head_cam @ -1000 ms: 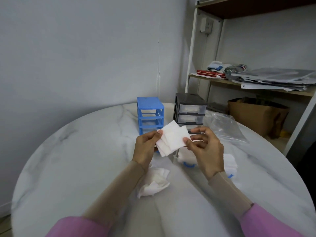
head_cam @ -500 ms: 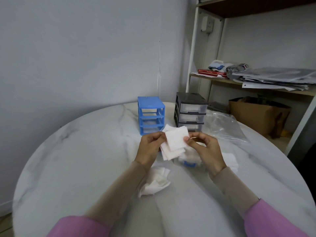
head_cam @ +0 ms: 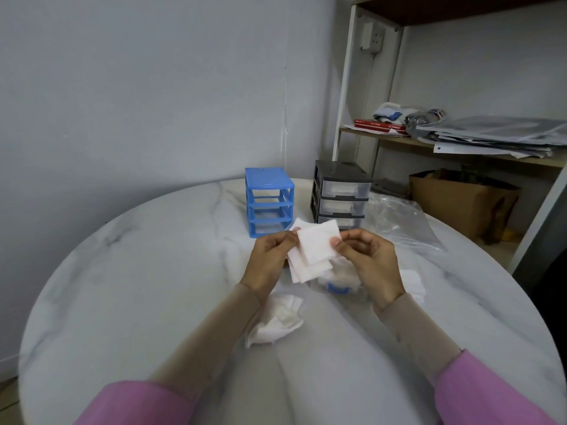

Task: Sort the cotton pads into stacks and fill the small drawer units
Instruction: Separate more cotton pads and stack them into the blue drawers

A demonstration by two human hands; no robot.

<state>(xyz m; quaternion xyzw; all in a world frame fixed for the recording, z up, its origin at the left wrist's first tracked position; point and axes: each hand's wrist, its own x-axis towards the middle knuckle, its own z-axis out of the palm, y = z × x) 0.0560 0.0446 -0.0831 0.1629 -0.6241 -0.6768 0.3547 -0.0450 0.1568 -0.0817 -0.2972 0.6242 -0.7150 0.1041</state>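
- Cotton pads (head_cam: 314, 251), white and square, are held as a small fanned stack above the middle of a round marble table (head_cam: 138, 286), in front of two small drawer units.
- The left hand (head_cam: 270, 259) pinches the stack's left edge between thumb and curled fingers; the right hand (head_cam: 368, 259) pinches the front pad's right edge the same way.
- How many pads are in the stack cannot be counted; their edges overlap.
- A loose heap of pads (head_cam: 276, 320) lies on the table under the left wrist, partly hidden by the sleeve.
- More pads (head_cam: 412, 282) show beside the right wrist, mostly covered by the hand.
- A clear drawer with a blue handle (head_cam: 337, 288) sits below the hands, largely hidden.
- The blue drawer unit (head_cam: 268, 200) has open slots with no drawers visible in them.
- The dark grey drawer unit (head_cam: 340, 194) stands to its right with three clear drawers; something white shows faintly inside.
- A crumpled clear plastic bag (head_cam: 399, 222) lies to the right.
- On the shelf (head_cam: 399, 142), a red item (head_cam: 380, 126) carries white lettering too small to read.
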